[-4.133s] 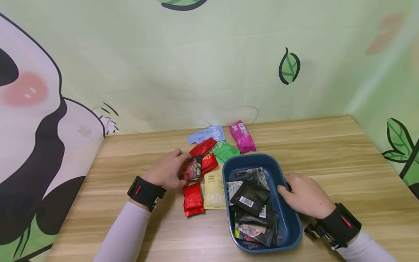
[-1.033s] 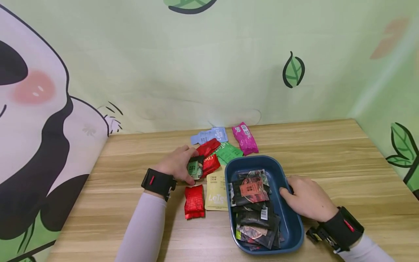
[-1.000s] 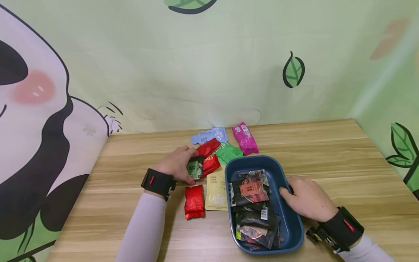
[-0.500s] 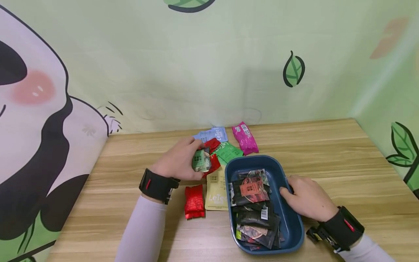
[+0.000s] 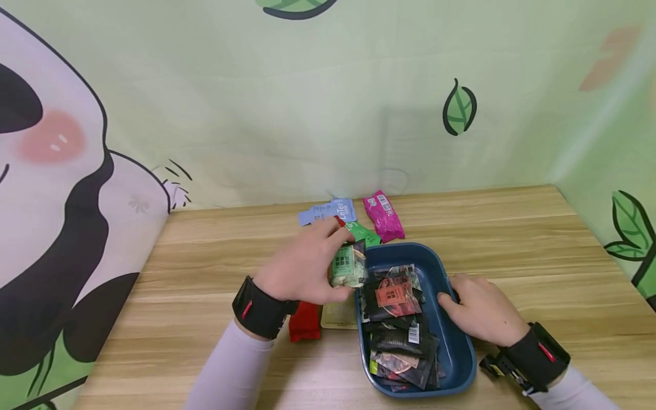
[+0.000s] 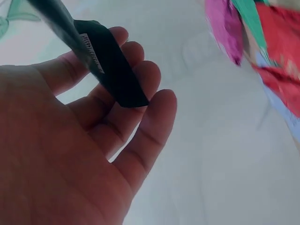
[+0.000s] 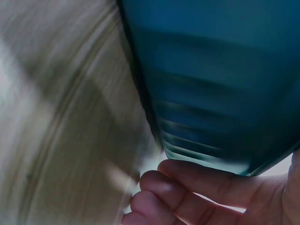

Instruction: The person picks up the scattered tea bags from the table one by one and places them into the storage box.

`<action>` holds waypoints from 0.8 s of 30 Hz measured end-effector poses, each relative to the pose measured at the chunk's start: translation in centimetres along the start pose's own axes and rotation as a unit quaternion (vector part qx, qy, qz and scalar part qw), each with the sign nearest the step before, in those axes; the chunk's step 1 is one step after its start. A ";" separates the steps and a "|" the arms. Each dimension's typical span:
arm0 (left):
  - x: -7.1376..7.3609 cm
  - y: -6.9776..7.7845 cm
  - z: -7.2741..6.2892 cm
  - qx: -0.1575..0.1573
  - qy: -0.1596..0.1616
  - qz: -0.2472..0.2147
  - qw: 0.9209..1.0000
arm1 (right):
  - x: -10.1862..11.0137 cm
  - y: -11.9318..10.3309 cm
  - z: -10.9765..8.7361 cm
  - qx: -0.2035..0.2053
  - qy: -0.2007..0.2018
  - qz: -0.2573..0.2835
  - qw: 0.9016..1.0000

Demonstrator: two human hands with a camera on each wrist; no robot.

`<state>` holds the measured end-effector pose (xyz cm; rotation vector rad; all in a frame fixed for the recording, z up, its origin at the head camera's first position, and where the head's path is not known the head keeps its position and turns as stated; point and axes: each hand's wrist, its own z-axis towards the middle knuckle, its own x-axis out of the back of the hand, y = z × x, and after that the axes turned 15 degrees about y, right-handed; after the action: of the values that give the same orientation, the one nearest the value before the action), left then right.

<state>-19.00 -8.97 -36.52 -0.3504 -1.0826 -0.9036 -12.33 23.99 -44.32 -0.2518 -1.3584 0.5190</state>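
Observation:
My left hand (image 5: 304, 267) pinches a small black sachet with a green label (image 5: 347, 265) between thumb and fingers, at the left rim of a blue plastic bin. In the left wrist view the sachet's dark back (image 6: 117, 70), with a white printed strip, lies against the curled fingers. My right hand (image 5: 484, 310) grips the right rim of the bin (image 5: 448, 341), thumb over the edge. The right wrist view has the fingers (image 7: 187, 183) along the bin's outer wall (image 7: 206, 61). Several dark sachets lie in the bin, a red-labelled one (image 5: 392, 296) on top.
Behind the bin lie a magenta packet (image 5: 383, 216), a green packet (image 5: 365, 233) and light blue packets (image 5: 333, 211). A red packet (image 5: 304, 323) and a pale yellow packet (image 5: 339, 316) lie left of it, partly covered by my left hand. A printed cloth backdrop (image 5: 307, 125) stands behind the wooden table.
A red-labelled sachet, in my left hand at first, now lies in the bin. The left hand has lifted the green-labelled sachet and moved right to the rim. My right hand stays there.

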 end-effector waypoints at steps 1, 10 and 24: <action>-0.1 0.4 0.1 -0.008 0.003 -0.001 1.000 | 0.0 0.0 0.0 0.000 -0.001 0.000 1.000; -1.2 4.1 0.5 -0.055 -0.004 -0.027 0.998 | 0.1 0.0 0.0 0.005 0.002 0.006 1.000; -2.9 8.3 0.3 -0.128 -0.040 -0.044 0.990 | 0.2 0.1 0.1 -0.003 -0.007 0.019 1.000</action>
<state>-13.20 -2.38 -37.51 -0.5584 -1.0640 -1.1187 -12.40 24.13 -44.19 -0.2799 -1.3712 0.5480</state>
